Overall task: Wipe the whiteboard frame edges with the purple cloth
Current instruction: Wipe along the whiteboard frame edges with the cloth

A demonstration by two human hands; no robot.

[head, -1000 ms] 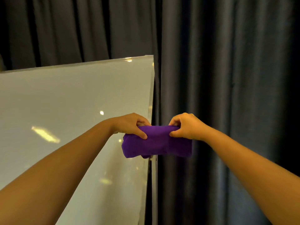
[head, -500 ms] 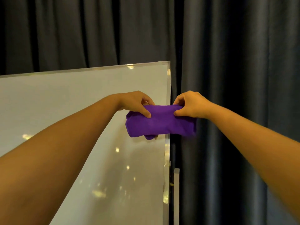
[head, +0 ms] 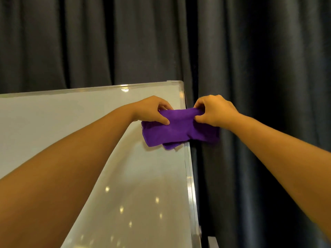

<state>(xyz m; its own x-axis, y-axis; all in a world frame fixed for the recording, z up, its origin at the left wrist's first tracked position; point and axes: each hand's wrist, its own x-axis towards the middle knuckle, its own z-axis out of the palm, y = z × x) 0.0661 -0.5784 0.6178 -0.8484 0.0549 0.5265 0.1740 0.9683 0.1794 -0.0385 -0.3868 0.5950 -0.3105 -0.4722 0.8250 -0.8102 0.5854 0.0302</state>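
Note:
A folded purple cloth [head: 179,128] is draped across the right vertical edge of the whiteboard frame [head: 190,178], a short way below the top right corner. My left hand [head: 152,110] pinches the cloth's left end in front of the white board surface [head: 53,122]. My right hand [head: 215,110] pinches the right end, just past the frame edge in front of the curtain. The stretch of frame under the cloth is hidden.
Dark grey curtains [head: 259,68] hang close behind and to the right of the board. The silver top frame edge [head: 107,88] runs leftward from the corner. A pale stand part [head: 213,242] shows at the bottom beside the frame.
Both hands and the cloth have slid up the right frame edge, from the board's mid height to near the top corner. The grip on the cloth is unchanged.

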